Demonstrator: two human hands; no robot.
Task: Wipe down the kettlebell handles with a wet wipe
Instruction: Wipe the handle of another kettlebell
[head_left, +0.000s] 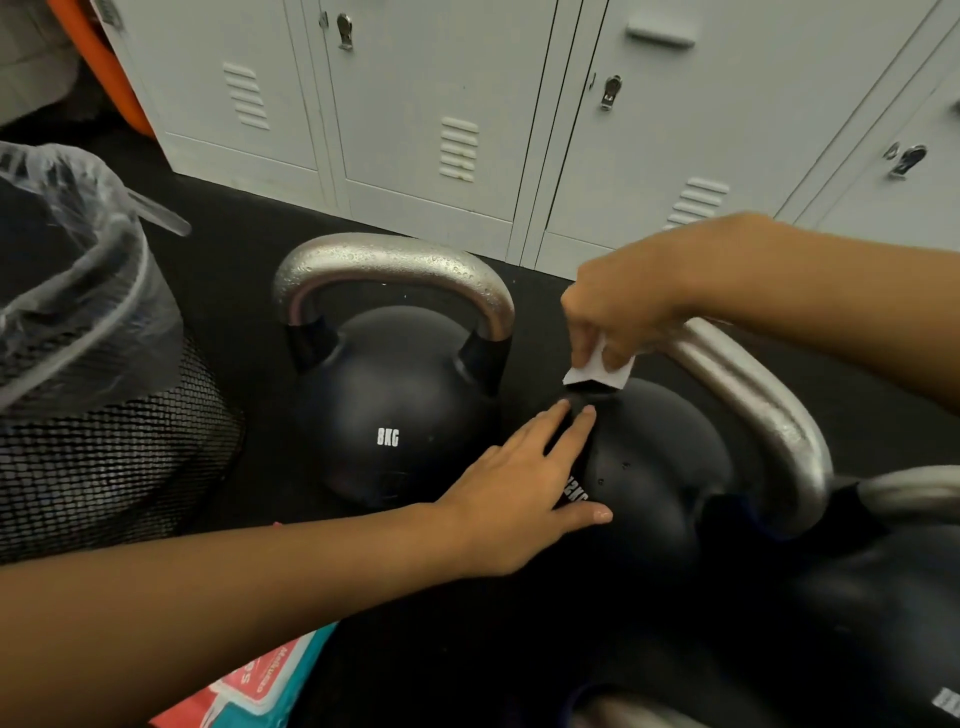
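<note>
The right hand (618, 317) is pinching the wipe (597, 371) at the handle (753, 395) foot, the bar is arching away rightward, and the flat left hand (524, 493) is steadying the bell (660, 462).

The left hand (524, 488) is stretched forward from the lower left on a bare forearm, palm down, with the fingers straight and spread and the thumb held out to the right; it is laid flat against what lies beneath it. The right hand (618, 312) is brought in from the right on a bare arm, knuckles up, its fingers curled downward in a pinching grip
</note>
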